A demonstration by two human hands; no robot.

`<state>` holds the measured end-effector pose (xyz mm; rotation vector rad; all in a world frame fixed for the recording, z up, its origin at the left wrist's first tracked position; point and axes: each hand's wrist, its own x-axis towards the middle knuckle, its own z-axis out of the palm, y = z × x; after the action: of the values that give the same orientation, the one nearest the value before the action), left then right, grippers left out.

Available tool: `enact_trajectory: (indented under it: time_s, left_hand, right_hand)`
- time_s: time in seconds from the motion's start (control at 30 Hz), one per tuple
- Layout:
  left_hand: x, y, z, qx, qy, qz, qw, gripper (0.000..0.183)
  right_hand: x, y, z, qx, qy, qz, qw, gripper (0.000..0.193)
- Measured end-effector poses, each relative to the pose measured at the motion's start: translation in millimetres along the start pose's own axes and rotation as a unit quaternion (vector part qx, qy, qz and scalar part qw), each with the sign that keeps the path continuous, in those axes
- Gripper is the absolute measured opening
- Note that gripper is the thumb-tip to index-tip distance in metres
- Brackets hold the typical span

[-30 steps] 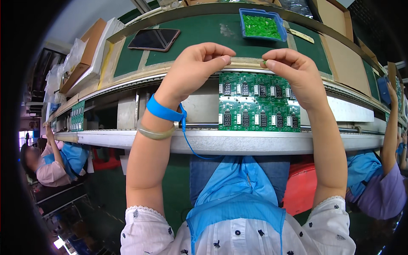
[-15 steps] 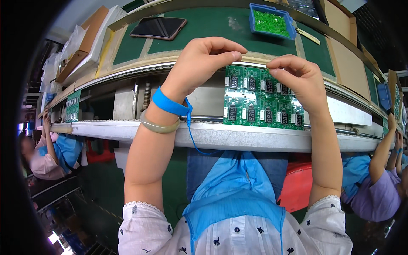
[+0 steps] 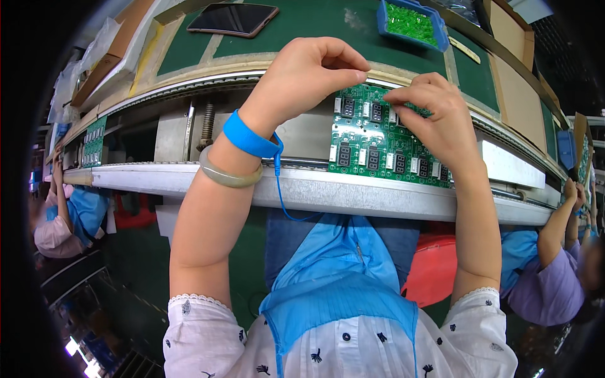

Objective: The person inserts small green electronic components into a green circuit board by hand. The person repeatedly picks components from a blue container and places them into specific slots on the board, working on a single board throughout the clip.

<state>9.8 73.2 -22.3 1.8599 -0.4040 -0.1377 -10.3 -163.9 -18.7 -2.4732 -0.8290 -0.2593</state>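
A green circuit board [image 3: 359,135] with rows of black digit displays and white connectors lies across the rails in front of me. Over its far left corner is my left hand [image 3: 305,75], thumb and index fingertip nearly meeting in a pinch. My right hand [image 3: 438,113] hangs over the board's upper right part, fingers curled toward the thumb and covering some displays. Whatever either pinch holds is too small to make out. On my left wrist are a blue wrist strap [image 3: 249,138] with a cord and a pale bangle [image 3: 228,175].
Beyond the rails, a blue bin [image 3: 382,28] of small green parts and a phone [image 3: 233,19] rest on the green surface. A metal rail [image 3: 302,189] runs along my side. Another board [image 3: 94,142] is at far left; co-workers [image 3: 545,283] sit on both sides.
My right hand has moved left and lower over the board. My left thumb and index finger are closer together. The whole view has shifted slightly.
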Motion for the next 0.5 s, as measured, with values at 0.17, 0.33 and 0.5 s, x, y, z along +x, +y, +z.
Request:
enact_trajectory:
  time_s: [0.17, 0.33, 0.5]
  left_hand:
    - [-1.2, 1.1, -1.1, 0.000, -0.007, 0.000, 1.000, 0.022]
    - [-1.0, 1.3, -1.4, 0.011, -0.009, 0.006, 1.000, 0.021]
    - [-1.8, 1.8, -1.0, 0.015, -0.005, 0.011, 1.000, 0.020]
  right_hand:
    - [1.2, -1.4, 1.0, -0.037, -0.009, -0.030, 0.999, 0.018]
    - [1.7, -5.2, -0.7, -0.062, -0.021, -0.046, 0.997, 0.017]
    - [2.1, -8.0, -1.3, -0.076, -0.017, -0.064, 0.995, 0.016]
